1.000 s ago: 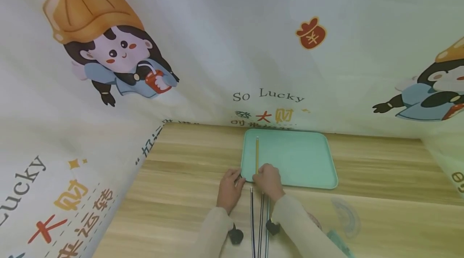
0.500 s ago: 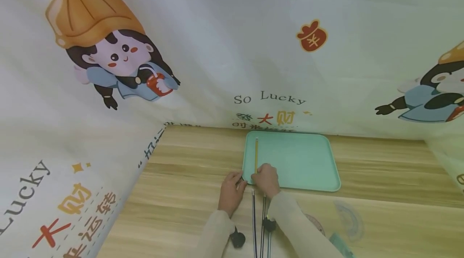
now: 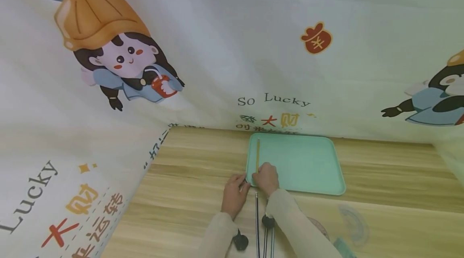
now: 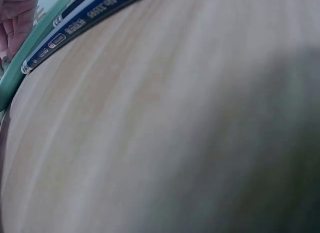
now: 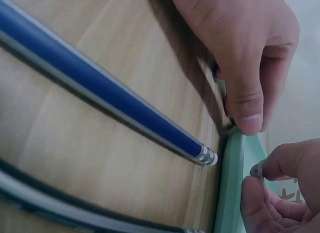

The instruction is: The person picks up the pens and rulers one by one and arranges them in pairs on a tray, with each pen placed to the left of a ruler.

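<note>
On the left side of the mint-green tray [image 3: 304, 165] lies a yellow pencil [image 3: 258, 155], its eraser end toward the wall. My right hand [image 3: 266, 178] pinches the pencil's near end; the right wrist view shows the small grey tip between thumb and forefinger. My left hand [image 3: 235, 195] grips the tray's near left corner, thumb on the rim in the right wrist view. Just in front of the tray, a blue pencil [image 5: 110, 88] points its white eraser at the rim. More dark pencils [image 3: 266, 242] lie beside it, partly under my right forearm.
Right of my right sleeve, a clear protractor [image 3: 353, 226] and a teal item [image 3: 343, 248] lie on the wood-grain table [image 3: 188, 169]. A pinkish round item [image 3: 319, 228] is partly hidden by the sleeve. A printed cloth wall [image 3: 217, 48] stands behind the tray.
The head view has shifted so the scene sits slightly right and lower. My right forearm has swung a little left over the pencils. Both hands keep their places at the tray and yellow pencil.
</note>
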`<state>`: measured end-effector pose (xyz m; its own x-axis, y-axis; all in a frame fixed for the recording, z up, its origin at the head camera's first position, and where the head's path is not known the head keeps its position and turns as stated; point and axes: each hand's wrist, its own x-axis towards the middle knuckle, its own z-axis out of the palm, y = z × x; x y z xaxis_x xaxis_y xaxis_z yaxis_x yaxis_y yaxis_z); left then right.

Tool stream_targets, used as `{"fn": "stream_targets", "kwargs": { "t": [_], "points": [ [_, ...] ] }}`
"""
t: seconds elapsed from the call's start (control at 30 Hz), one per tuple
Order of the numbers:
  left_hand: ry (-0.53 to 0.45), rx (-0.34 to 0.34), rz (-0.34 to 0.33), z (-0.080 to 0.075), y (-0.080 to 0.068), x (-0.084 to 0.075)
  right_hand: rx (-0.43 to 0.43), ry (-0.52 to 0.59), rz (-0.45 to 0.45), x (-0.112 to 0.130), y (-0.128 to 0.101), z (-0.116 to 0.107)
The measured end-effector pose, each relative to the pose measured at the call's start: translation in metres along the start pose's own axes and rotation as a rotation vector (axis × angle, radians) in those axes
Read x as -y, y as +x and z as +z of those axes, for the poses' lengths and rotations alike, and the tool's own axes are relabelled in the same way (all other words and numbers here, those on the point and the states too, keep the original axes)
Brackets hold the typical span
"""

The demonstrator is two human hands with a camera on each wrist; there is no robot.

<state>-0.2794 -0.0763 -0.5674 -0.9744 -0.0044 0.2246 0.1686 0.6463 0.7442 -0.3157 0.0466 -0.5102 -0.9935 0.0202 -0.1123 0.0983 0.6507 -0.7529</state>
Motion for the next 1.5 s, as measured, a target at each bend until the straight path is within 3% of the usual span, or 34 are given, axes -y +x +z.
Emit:
{"fn": "stream_targets", "kwargs": {
  "t": [0.13,0.57,1.23,1.5],
  "points": [
    [-0.022,-0.005,0.014,-0.001,0.0,-0.003,-0.03,-0.033,-0.025,0.005,-0.001,0.0],
    [-0.025,0.003,-0.013,-0.003,-0.009,0.002,-0.016,-0.131,0.031,0.005,-0.005,0.016],
    [-0.012,-0.042,0.049,0.0,0.002,0.001,-0.021,-0.107,0.02,0.004,0.008,0.016],
    [-0.021,-0.013,0.006,-0.001,-0.001,-0.001,-0.006,-0.094,0.003,0.007,0.001,0.012]
  ]
}}
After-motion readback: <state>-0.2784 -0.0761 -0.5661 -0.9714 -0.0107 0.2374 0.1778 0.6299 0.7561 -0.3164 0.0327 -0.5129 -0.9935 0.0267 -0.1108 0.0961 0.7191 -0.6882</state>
